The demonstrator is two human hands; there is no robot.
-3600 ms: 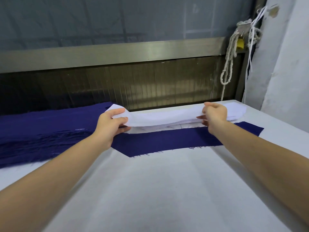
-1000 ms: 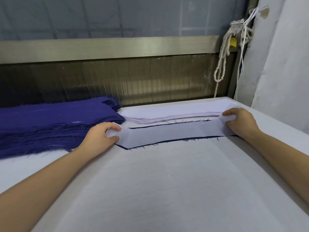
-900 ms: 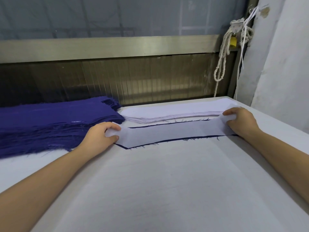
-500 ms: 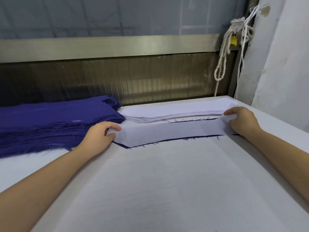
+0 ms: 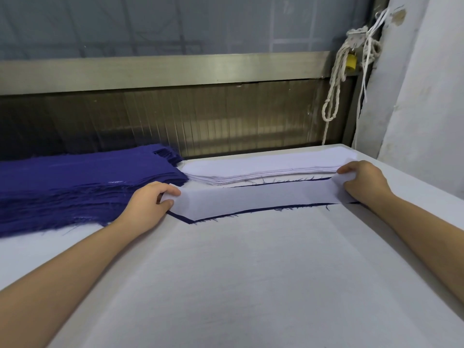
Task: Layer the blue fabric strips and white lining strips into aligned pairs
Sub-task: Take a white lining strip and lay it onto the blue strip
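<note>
The left hand (image 5: 148,204) and right hand (image 5: 364,183) each pinched an end of the white lining strip (image 5: 256,199), probably stretching it flat to match the blue fabric strip (image 5: 187,219) beneath, just nearer than the white lining stack (image 5: 263,165).

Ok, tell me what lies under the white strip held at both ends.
A blue fabric strip lies under the white lining strip. Only its thin near edge, left point and a sliver of far edge show; the rest is covered.
</note>
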